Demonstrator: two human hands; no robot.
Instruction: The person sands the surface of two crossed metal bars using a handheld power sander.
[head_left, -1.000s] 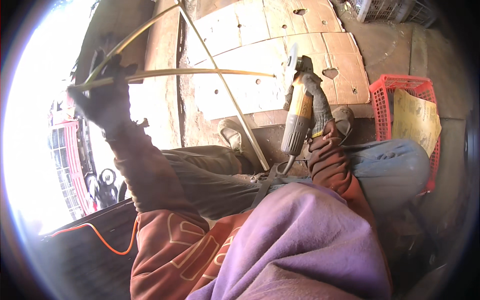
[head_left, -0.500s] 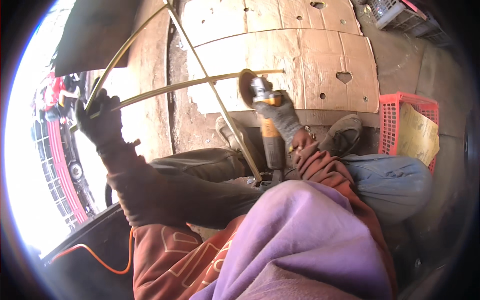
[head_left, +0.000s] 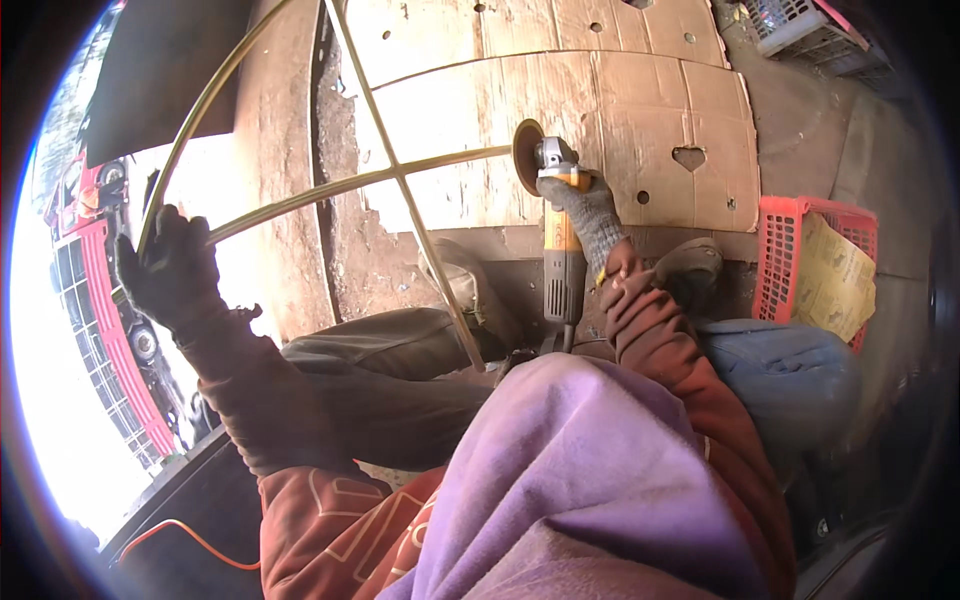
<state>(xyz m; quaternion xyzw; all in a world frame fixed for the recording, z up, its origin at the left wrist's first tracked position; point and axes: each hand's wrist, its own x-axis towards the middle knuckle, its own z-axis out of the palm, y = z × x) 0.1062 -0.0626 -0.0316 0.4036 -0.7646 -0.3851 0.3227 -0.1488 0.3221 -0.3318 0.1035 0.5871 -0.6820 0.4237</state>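
Two gloved hands work together: the dark-gloved left hand [head_left: 170, 265] grasps a thin, brass-coloured metal frame [head_left: 398, 171] that reaches rightward from that grip, while the grey-knit-gloved right hand [head_left: 590, 208] wraps around a yellow-and-grey angle grinder [head_left: 563, 280]. Its round brown disc [head_left: 527, 157] meets or nearly meets one bar's end, seemingly a grinding step, which calls for a steady left hold. Beyond the right grip lies flattened tan cardboard [head_left: 665, 105]; farther right stands a red plastic crate [head_left: 778, 262].
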